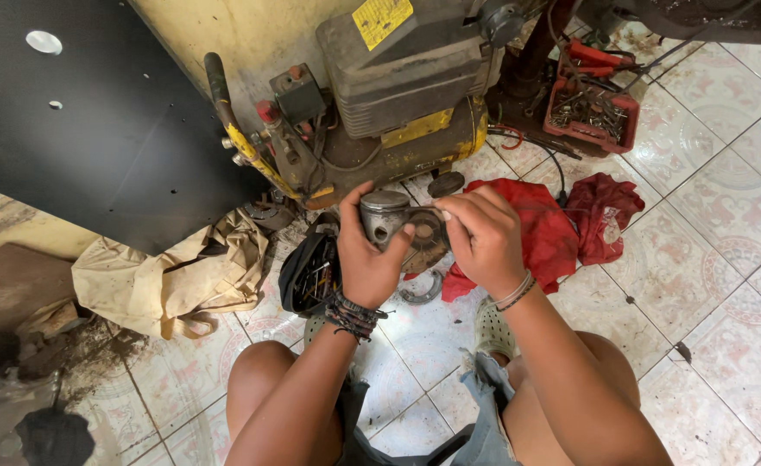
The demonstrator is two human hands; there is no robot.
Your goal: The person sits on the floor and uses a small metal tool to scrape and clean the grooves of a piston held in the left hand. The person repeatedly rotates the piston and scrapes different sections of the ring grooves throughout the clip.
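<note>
Patterned tiled floor (708,216), red rags (562,226), hands (423,246) holding piston (384,216)

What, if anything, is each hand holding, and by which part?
The left hand grips a grey metal piston around its side wall, crown upward. The right hand pinches at the piston's side with its fingertips; what it pinches cannot be told.

1. Lower part of metal piston (384,216): hidden behind left hand (365,259).
2. Ring-shaped part (426,237) between the hands: partly covered by right hand (482,237); kind unclear.
3. Red tray (592,112): contents too small to tell.
4. Compressor (397,95): top cut off by upper edge.
5. Black bag (309,274): contents indistinct.
</note>
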